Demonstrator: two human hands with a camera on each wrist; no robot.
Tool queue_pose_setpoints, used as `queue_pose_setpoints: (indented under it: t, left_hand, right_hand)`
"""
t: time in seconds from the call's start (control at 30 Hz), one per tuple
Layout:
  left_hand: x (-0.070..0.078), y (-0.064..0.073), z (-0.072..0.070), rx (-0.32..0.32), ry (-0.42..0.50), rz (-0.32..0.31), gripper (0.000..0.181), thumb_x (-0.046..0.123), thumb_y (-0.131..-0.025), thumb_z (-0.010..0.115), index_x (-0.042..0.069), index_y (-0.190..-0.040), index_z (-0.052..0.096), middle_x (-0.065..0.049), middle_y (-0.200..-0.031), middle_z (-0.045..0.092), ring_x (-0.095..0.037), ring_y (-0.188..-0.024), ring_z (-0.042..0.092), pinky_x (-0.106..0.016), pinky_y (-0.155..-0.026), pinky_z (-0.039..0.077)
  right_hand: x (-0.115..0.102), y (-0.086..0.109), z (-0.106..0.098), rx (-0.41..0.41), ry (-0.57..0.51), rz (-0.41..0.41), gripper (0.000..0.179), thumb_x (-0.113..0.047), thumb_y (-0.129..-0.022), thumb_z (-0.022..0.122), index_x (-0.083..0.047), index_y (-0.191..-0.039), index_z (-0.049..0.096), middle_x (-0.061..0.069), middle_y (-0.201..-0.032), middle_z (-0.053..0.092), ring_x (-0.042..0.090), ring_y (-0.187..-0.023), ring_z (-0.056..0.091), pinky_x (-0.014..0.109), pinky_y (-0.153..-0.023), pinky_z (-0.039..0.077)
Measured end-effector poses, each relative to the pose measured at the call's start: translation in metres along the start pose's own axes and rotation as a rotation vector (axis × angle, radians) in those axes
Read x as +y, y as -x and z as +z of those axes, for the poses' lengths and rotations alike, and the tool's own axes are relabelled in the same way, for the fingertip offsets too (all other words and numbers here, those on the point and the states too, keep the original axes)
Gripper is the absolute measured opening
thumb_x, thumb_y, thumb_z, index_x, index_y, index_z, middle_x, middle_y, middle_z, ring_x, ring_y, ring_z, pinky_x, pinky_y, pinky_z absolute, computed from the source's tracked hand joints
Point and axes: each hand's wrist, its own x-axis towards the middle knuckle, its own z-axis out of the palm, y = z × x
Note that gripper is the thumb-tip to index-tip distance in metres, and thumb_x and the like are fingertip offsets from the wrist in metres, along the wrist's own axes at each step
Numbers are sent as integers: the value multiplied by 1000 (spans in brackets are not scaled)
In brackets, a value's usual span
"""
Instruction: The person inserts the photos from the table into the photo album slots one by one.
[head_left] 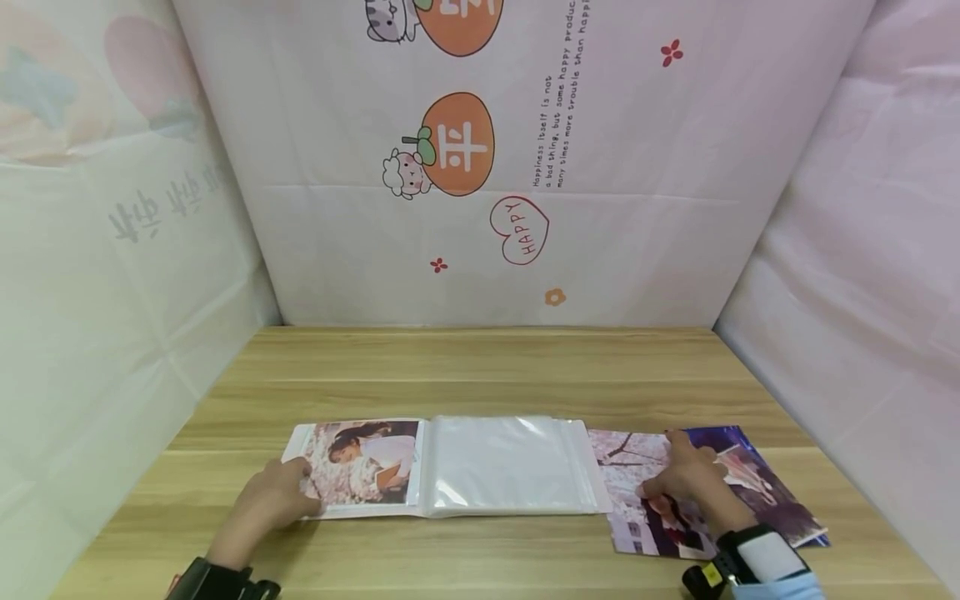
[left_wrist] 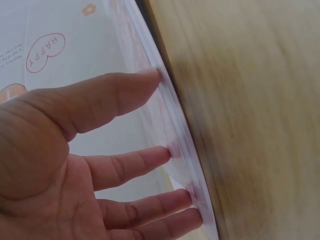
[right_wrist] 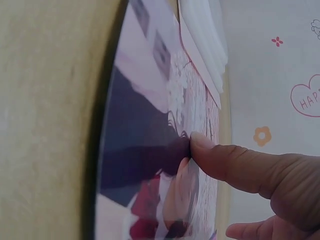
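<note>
An open photo album lies on the table, with a photo of a person among pink blossoms in its left pocket. The right-hand clear sleeve shows white. My left hand rests on the album's left edge; in the left wrist view its thumb and extended fingers touch the page. To the right, my right hand lies over a loose blossom photo, spread across it. Its thumb presses on the print's surface in the right wrist view, where most other fingers are out of frame.
More loose photos, one with a blue edge, lie partly under the right hand and the blossom print. That print's left edge meets the album's right edge. White printed cloth hangs behind and on both sides of the wooden table.
</note>
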Motion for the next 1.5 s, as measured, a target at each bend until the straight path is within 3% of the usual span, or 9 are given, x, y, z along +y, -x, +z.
queue_pose_setpoints:
  t: [0.17, 0.27, 0.37, 0.47, 0.67, 0.87, 1.17, 1.3, 1.5]
  left_hand:
    - [0, 0, 1, -5, -1, -5, 52, 23, -63, 76, -5, -103, 60, -18, -89, 56, -27, -76, 50, -44, -64, 44]
    - [0, 0, 1, -5, -2, -5, 52, 23, -62, 76, -5, -103, 60, -18, -89, 55, -27, -76, 49, -44, -64, 44]
    - [-1, 0, 1, -3, -1, -5, 53, 23, -62, 76, -5, -103, 60, -18, -89, 55, -27, -75, 49, -44, -64, 44]
    - [-1, 0, 1, 0, 3, -3, 53, 23, -62, 76, -5, -104, 60, -18, -89, 55, -27, -76, 49, -44, -64, 44]
    - [-1, 1, 1, 7, 4, -5, 53, 23, -62, 76, -5, -104, 60, -18, -90, 55, -28, -78, 50, -45, -66, 44]
    - [1, 1, 0, 8, 3, -7, 53, 23, -63, 76, -5, -105, 60, -19, -91, 55, -28, -77, 50, -46, -66, 44]
    - [1, 3, -1, 9, 7, 2, 53, 23, -61, 75, -5, -104, 61, -20, -91, 57, -29, -79, 52, -47, -68, 45]
    - [0, 3, -2, 8, 28, 11, 54, 22, -62, 75, -6, -105, 61, -22, -95, 59, -30, -82, 54, -49, -71, 45]
    - [1, 4, -2, 5, 53, 7, 52, 21, -63, 74, -7, -105, 60, -22, -97, 58, -32, -85, 53, -49, -72, 45]
  right_hand:
    - [3, -3, -2, -16, -8, 12, 117, -22, -54, 89, 6, -140, 16, 51, -120, 13, 66, -106, 16, 70, -86, 23]
    - [6, -1, -3, -22, -34, 18, 118, -20, -56, 89, 7, -142, 12, 50, -117, 15, 60, -99, 30, 60, -80, 39]
    - [8, 2, -3, -21, -124, -3, 115, -12, -60, 85, 7, -142, 7, 48, -104, 32, 46, -76, 54, 44, -60, 51]
    - [10, 3, -4, -14, -230, -55, 108, -1, -64, 78, 10, -140, 3, 38, -80, 49, 33, -55, 58, 40, -49, 50]
    - [19, -4, -13, 117, -151, -171, 83, -3, -68, 68, 22, -130, 20, 45, -116, 37, 50, -100, 45, 53, -81, 43]
    - [25, -7, -18, 119, -241, -145, 62, -2, -75, 63, 19, -126, 33, 27, -90, 55, 30, -76, 54, 39, -62, 47]
    - [27, -4, -18, 113, -245, -134, 64, -4, -79, 62, 19, -128, 29, 21, -84, 55, 27, -73, 54, 37, -60, 45]
    - [30, -4, -21, 110, -274, -142, 67, -6, -82, 61, 18, -132, 24, 31, -94, 53, 32, -79, 54, 37, -61, 46]
    - [30, 1, -30, 72, -304, -137, 70, -12, -89, 54, 20, -136, 13, 47, -125, 26, 55, -112, 34, 57, -87, 38]
